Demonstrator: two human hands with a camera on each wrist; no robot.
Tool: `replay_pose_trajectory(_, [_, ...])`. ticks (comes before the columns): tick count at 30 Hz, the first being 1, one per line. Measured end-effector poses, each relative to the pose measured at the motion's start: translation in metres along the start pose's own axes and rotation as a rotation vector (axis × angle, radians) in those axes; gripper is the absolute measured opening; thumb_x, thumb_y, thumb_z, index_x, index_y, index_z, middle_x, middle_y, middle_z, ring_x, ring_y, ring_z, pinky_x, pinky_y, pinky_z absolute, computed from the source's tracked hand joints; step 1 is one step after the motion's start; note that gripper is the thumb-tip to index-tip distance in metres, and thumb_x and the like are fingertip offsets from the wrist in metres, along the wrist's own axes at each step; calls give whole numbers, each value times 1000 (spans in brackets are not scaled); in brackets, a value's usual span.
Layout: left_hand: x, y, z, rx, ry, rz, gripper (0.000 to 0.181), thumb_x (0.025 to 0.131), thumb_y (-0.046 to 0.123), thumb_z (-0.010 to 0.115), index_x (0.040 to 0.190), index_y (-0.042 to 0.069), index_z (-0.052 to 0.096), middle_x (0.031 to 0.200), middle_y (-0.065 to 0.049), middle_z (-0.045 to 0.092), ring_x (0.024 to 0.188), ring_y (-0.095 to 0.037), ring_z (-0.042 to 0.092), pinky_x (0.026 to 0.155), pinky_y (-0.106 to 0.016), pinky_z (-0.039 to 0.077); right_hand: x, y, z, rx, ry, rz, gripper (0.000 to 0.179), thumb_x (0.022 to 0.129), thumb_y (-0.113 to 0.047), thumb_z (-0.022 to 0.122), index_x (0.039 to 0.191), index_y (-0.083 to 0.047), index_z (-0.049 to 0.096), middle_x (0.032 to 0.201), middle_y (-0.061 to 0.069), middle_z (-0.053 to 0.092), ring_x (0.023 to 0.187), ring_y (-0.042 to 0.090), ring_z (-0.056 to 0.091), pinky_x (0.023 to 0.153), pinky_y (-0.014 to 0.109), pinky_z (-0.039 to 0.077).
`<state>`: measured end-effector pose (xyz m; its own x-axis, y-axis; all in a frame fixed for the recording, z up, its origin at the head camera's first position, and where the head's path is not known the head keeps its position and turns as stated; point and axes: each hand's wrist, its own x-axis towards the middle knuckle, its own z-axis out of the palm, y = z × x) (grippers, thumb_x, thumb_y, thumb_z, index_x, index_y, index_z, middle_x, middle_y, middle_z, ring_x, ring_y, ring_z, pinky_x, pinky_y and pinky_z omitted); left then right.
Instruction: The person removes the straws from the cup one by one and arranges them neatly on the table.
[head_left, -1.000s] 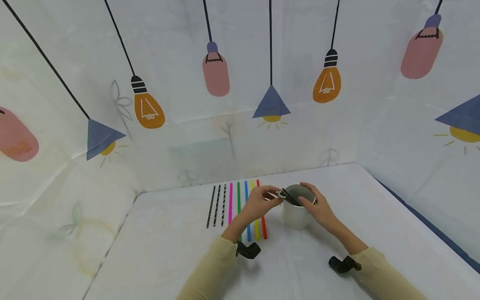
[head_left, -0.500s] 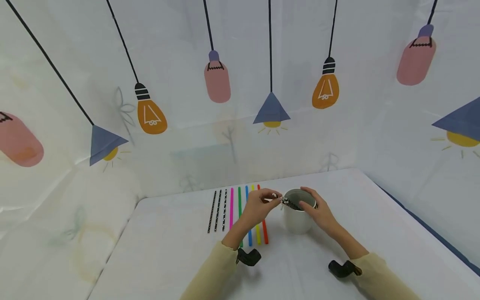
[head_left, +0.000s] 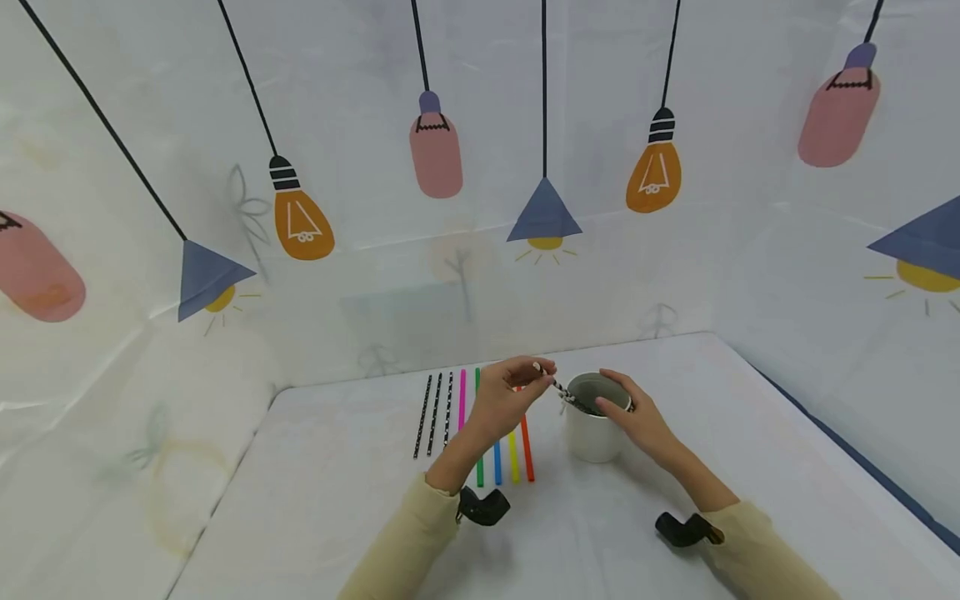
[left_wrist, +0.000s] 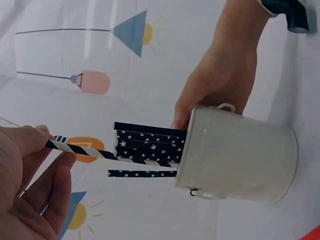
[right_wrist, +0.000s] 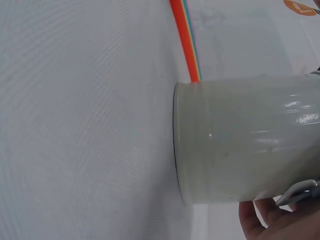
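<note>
My left hand [head_left: 504,402] pinches one end of a black-and-white striped straw [left_wrist: 82,150] between thumb and fingers. The straw's other end is still inside a white metal bucket [head_left: 592,440] standing upright on the table. Several dark straws with white dots and stars [left_wrist: 150,145] lean out over the bucket's rim. On the bucket's right side, my right hand [head_left: 637,423] grips the rim, thumb at the opening and fingers round the outside. A small handle loop [right_wrist: 300,192] shows beside those fingers in the right wrist view.
Left of the bucket, straws lie in a row on the white table [head_left: 300,500]: black patterned ones [head_left: 431,417], then pink [head_left: 462,396], green [head_left: 480,471], blue [head_left: 497,462], yellow [head_left: 513,458] and red [head_left: 527,450]. A printed white sheet [head_left: 375,200] hangs behind.
My left hand has moved up and left from the bucket, drawing one striped straw out of the bunch. The right hand keeps its grip on the rim.
</note>
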<state>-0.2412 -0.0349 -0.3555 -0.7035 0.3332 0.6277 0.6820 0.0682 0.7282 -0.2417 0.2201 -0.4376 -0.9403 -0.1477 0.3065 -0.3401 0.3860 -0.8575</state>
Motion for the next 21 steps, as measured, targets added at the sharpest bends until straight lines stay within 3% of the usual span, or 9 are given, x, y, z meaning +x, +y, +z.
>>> replay_pose_trajectory(4, [1, 5, -9, -30, 2, 74, 22, 89, 3, 69, 112, 3, 69, 98, -7, 72, 82, -15, 68, 77, -30, 56, 0, 0, 1, 17, 2, -1, 55, 99, -23, 58, 149, -12, 37, 147, 18, 39, 133, 38, 34, 95, 56, 38])
replay_pose_trajectory(9, [2, 15, -21, -67, 61, 136, 35, 85, -6, 71, 119, 1, 62, 98, -15, 71, 82, -21, 70, 76, -34, 56, -2, 3, 4, 43, -1, 6, 55, 99, -23, 58, 149, -13, 36, 148, 17, 37, 133, 37, 33, 94, 55, 39])
replay_pose_trajectory(15, [7, 31, -39, -173, 155, 189, 26, 82, -12, 70, 95, -2, 51, 92, -19, 70, 83, -25, 71, 73, -39, 57, 2, 7, 4, 43, 21, -22, 53, 100, -24, 56, 148, -10, 37, 147, 18, 38, 132, 37, 34, 98, 59, 35])
replay_pose_trajectory(18, [8, 31, -52, -205, 208, 263, 20, 82, -12, 71, 86, -4, 52, 87, -18, 70, 83, -25, 71, 72, -39, 57, 2, 8, 4, 46, 22, -26, 54, 100, -23, 56, 148, -9, 37, 147, 19, 38, 133, 38, 34, 99, 60, 34])
replay_pose_trajectory(21, [7, 30, -68, -219, 248, 296, 14, 83, -10, 70, 82, -7, 57, 84, -17, 69, 84, -26, 71, 74, -40, 57, 2, 9, 5, 49, 19, -20, 54, 100, -23, 56, 148, -8, 36, 146, 19, 38, 132, 38, 35, 98, 59, 35])
